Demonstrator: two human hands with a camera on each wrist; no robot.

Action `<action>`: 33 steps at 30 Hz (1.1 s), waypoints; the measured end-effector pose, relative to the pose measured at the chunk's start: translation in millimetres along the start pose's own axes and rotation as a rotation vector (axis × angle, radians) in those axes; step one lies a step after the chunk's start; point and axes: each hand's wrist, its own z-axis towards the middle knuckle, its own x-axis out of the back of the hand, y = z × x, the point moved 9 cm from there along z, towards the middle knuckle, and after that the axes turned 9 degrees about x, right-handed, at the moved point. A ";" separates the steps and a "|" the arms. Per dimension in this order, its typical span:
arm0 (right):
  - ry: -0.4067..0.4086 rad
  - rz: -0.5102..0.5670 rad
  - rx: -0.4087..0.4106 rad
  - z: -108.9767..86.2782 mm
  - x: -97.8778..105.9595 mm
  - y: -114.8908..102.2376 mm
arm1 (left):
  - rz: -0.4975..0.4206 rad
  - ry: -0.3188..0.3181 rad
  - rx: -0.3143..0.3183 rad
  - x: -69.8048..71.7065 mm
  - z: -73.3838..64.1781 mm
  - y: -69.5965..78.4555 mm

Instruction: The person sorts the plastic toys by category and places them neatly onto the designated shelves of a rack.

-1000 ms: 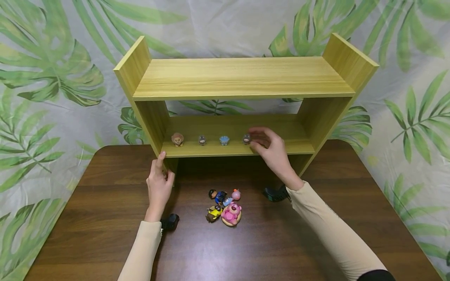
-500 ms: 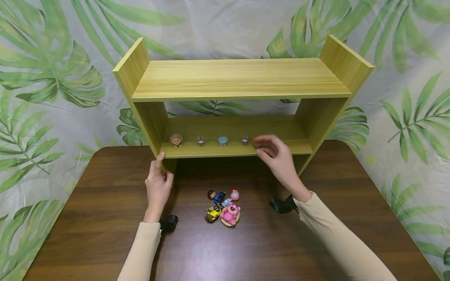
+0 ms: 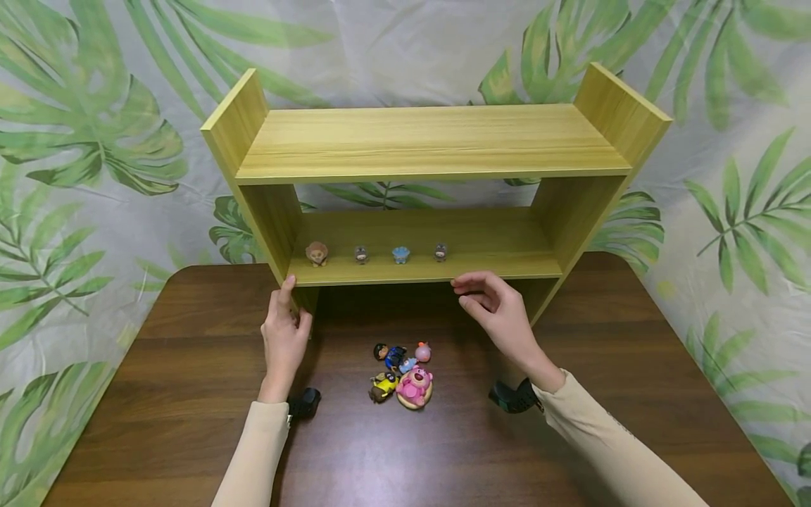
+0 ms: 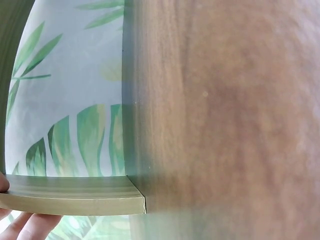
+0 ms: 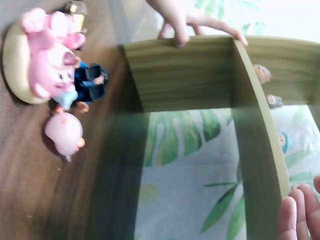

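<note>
Head: four figurines point(image 3: 400, 255) on shelf point(image 3: 494, 246)

- Counter point(image 3: 171, 352): a dark brown wood-grain top with rounded far corners; it blurs in both wrist views.
- Glare point(image 3: 380, 479): a soft pale patch on the counter at the bottom middle of the head view.
- Backdrop point(image 3: 405, 56): light grey, slightly creased, behind the counter and down both sides.
- Split leaf point(image 3: 108, 134): broad, green, printed on the backdrop at upper left.
- Frond point(image 3: 51, 271): narrow green leaflets below it.
- Second frond point(image 3: 744, 218): similar, toward the right edge.
- Yellowish blotch point(image 3: 667, 289): faint, left of the second frond.
</note>
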 end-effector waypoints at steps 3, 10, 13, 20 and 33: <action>-0.024 -0.007 -0.013 -5.1 -5.8 -4.8 | 0.000 -0.001 0.000 0.2 -0.1 0.1; -0.085 -0.038 -0.045 -15.4 -20.3 -19.5 | 0.006 0.002 0.002 0.0 -0.4 0.1; -0.105 -0.048 -0.066 -22.2 -25.4 -15.9 | 0.009 0.002 0.003 0.1 -0.3 0.5; -0.148 -0.055 -0.104 -36.2 -37.0 -5.9 | 0.009 -0.003 0.004 -0.2 -0.2 0.6; -0.199 -0.072 -0.147 -63.0 -49.5 40.4 | 0.002 0.000 0.001 0.3 0.1 2.4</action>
